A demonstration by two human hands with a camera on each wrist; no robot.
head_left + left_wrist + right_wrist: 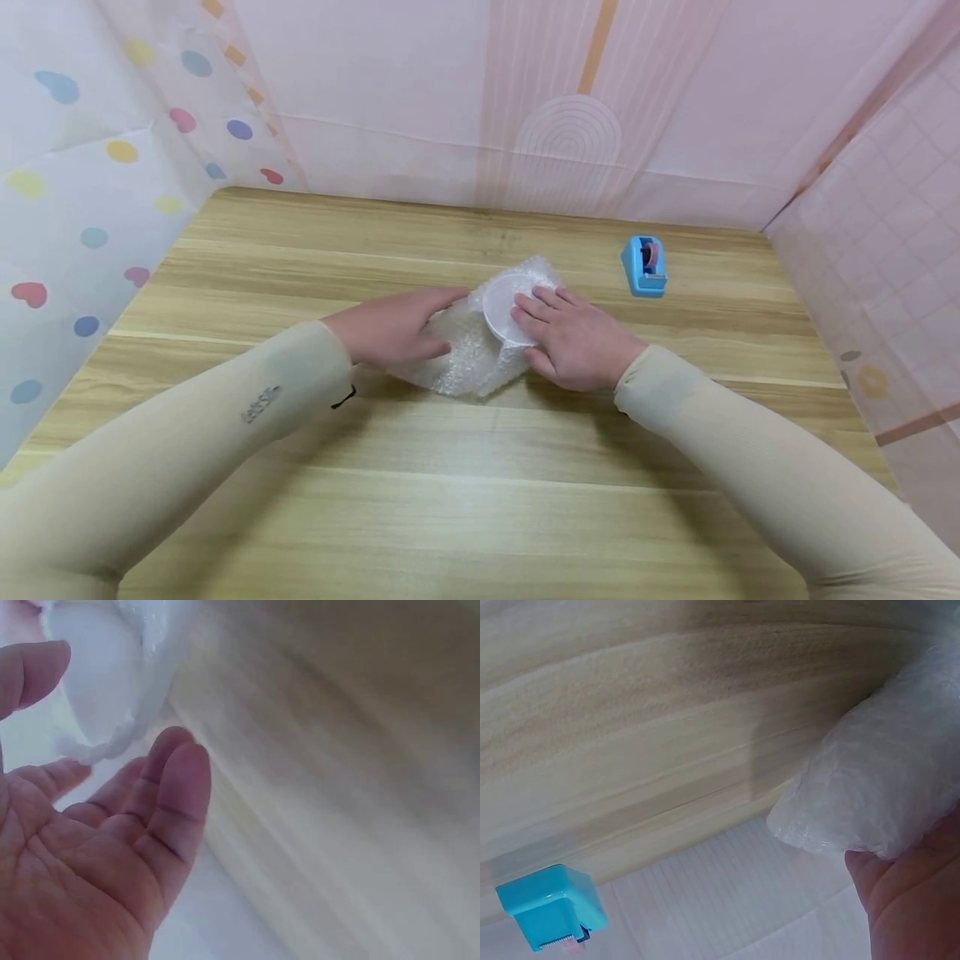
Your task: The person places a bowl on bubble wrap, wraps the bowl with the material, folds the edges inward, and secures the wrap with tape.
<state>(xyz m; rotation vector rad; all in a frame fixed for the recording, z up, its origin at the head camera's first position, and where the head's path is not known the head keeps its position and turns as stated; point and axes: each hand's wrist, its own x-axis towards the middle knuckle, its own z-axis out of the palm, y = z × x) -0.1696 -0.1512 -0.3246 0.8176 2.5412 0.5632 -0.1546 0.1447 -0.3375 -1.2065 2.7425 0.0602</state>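
Note:
A white round object with a raised rim [501, 310], like a dish or bowl, lies partly wrapped in clear bubble wrap [471, 360] mid-table. My right hand [577, 340] rests on it, fingers stretched across its round face and thumb low by the near side. My left hand [393, 327] is at the wrap's left side, thumb apart from the fingers. In the left wrist view the left palm [82, 862] faces up with nothing gripped, fingers close below the wrap's edge. The right wrist view shows the wrap [877, 765] folded up around the object's side, against the right hand [915, 907].
A blue tape dispenser [647, 267] with a pinkish roll stands on the wooden table [480, 500], behind and right of the wrap. Patterned cloth walls [375, 100] enclose the table at the back and both sides.

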